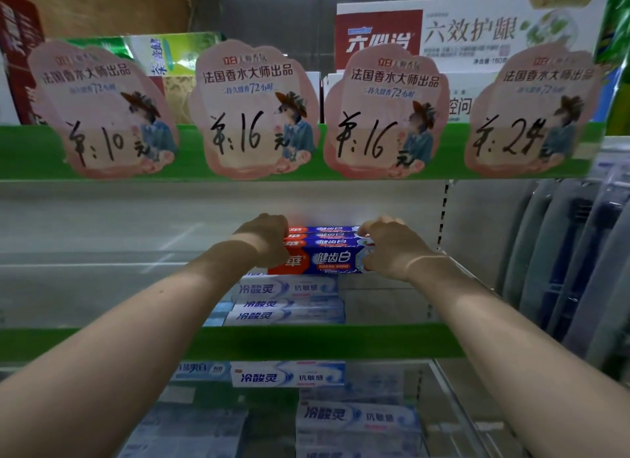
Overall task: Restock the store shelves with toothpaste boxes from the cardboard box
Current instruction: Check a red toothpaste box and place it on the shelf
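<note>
**Item 1. Stack of blue-and-red cardboard toothpaste boxes** [327,253]: long flat cartons with white lettering, laid lengthwise one on another. This is the reference point for all entries below. It sits on the middle shelf, deep under the upper shelf, with its underside meeting item 4.

**Item 2. Left-hand grip** [264,239]: at the stack's left end, fingers curled around the red ends of the boxes and holding them.

**Item 3. Right-hand grip** [392,249]: at the stack's right end, fingers curled over the end flaps and clasping the stack.

**Item 4. White-and-pale-blue cardboard toothpaste boxes** [286,302]: directly beneath the stack, piled in several layers.

**Item 5. Green shelf rail** [102,341]: below and in front of the stack, just past item 4.

**Item 6. Further white-and-blue toothpaste boxes** [288,374]: well below the stack, on the next shelf down.

**Item 7. Four pink scalloped paper price cards** [259,116]: above the stack, fixed along the upper green rail [30,150] and hand-marked 10, 16, 16 and 24.

**Item 8. Large white-and-red display carton** [477,31]: above and to the right of the stack, on the upper shelf.

**Item 9. Hanging grey-and-dark packs** [579,253]: well to the right of the stack. They are too blurred to make out the contents.
</note>
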A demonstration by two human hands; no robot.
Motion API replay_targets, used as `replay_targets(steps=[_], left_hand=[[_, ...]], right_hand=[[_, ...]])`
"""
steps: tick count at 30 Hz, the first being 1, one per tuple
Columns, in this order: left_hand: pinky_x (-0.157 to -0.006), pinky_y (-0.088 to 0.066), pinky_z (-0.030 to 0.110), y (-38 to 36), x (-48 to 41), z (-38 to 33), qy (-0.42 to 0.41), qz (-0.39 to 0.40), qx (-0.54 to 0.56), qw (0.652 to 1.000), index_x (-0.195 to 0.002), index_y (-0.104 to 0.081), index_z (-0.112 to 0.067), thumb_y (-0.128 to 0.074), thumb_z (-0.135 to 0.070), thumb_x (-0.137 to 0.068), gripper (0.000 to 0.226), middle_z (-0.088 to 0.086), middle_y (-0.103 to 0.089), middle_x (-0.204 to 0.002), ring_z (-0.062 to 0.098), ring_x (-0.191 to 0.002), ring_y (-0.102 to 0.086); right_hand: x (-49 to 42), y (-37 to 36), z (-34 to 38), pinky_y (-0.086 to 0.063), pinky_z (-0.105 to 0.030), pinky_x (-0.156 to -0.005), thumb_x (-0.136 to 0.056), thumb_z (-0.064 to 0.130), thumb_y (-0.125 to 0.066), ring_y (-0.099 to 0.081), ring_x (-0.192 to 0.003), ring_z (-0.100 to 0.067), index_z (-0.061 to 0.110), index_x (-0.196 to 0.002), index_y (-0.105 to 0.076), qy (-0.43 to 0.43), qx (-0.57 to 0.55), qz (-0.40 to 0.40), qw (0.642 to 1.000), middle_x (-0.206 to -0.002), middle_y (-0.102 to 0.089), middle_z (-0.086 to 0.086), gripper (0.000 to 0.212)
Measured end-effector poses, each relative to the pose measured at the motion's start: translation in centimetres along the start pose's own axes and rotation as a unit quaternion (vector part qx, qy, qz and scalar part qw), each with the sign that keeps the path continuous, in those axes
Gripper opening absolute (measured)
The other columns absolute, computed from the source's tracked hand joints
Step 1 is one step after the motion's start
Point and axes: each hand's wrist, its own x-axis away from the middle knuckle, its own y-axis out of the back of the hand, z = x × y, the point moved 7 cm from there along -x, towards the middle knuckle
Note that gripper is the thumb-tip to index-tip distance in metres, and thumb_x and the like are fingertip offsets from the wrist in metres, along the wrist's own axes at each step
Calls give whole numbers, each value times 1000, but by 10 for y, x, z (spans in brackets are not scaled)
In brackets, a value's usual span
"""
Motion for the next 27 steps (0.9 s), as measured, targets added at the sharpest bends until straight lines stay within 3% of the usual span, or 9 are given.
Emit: replay_targets(steps=[3, 8, 14, 19, 27], left_hand=[[-92, -48, 37, -6, -2, -2, 4, -16, -27, 1000, -129, -44, -19, -65, -29, -86, 49, 8, -47, -124, 26, -109, -54], [-87, -45, 32, -11, -4, -3, 8, -23, -55, 998, -123, -51, -17, -65, -32, -87, 41, 4, -58, -119, 23, -105, -57], [-93, -36, 37, -8, 4, -27, -33, -103, -180, 978, -131, -46, -22, -58, -33, -88, 46, 8, -45, -129, 27, -121, -38], [-82, -40, 33, -9, 7, -29, -32, -121, -143, 982, -128, -52, -18, -56, -30, -91, 38, 7, -49, -119, 24, -113, -45], [-88, -39, 36, -10, 12, -34, -16, -136, -152, 979, -127, -47, -16, -61, -26, -88, 43, 8, -47, -123, 26, -116, -44]], right_hand=[[0, -2, 4, -41, -35, -100, -92, 20, -60, -34, -128, -22, 17, -135, -45, 7, 19, -8, 1000, -133, -43, -6, 45], [1, -2, 11, -43, -37, -97, -92, 23, -60, -37, -126, -23, 16, -133, -44, 13, 74, -16, 997, -131, -45, -7, 44], [-1, -3, 28, -41, -37, -93, -92, 29, -60, -41, -121, -26, 19, -132, -48, 39, 129, -45, 990, -128, -46, -8, 43], [-2, -2, 32, -42, -34, -87, -93, 29, -59, -49, -116, -25, 18, -130, -51, 45, 130, -53, 989, -124, -51, -7, 39], [6, 7, 19, -43, -35, -92, -92, 21, -60, -47, -118, -25, 15, -124, -53, -2, 87, -54, 995, -126, -51, -7, 33]])
